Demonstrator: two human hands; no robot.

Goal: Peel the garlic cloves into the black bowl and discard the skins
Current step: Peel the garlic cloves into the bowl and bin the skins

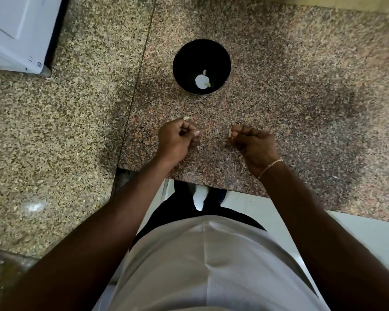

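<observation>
**Two hands working garlic in front of a black bowl on speckled granite**

A round, deep black bowl (pixel 201 66) stands on the far middle of the reddish-brown speckled granite counter (pixel 279 86), upright and well apart from both hands. On its floor lie white peeled garlic pieces (pixel 202 80), one large and rounded with a small greenish tip, a smaller sliver just beyond it. Near the counter's front edge, the left hand (pixel 176 140) has its fingers curled, thumb and forefinger pinching a thin pale strip of garlic skin (pixel 203 130) that points right; a pale garlic clove (pixel 186 118) shows at the knuckles, touching or just behind them, which cannot be told. The right hand (pixel 253 142), with a thin pale bracelet (pixel 269 167) on its wrist, is likewise curled, its fingertips closed on a small pale scrap (pixel 230 132), clove or skin undetermined. A white appliance (pixel 18 30) occupies the far left corner, on a lighter granite slab (pixel 54 142). Nothing lies between hands and bowl.
</observation>
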